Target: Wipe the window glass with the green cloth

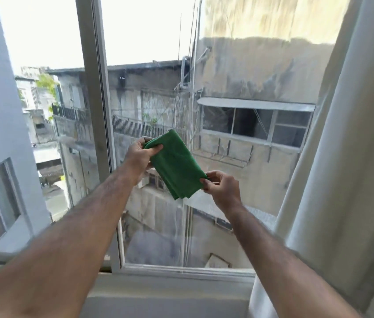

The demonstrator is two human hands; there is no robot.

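A folded green cloth point(175, 164) hangs in the air between both hands, in front of the window glass point(238, 76). My left hand point(139, 154) pinches its upper left corner. My right hand point(221, 187) pinches its lower right edge. The cloth is held slantwise, a little short of the pane; I cannot tell whether it touches the glass. The pane is streaked and dusty, with grey buildings showing through it.
A white vertical window frame point(96, 99) stands left of the cloth, with another pane beyond it. A white curtain point(346, 157) hangs along the right side. The white sill point(170, 285) runs below my arms.
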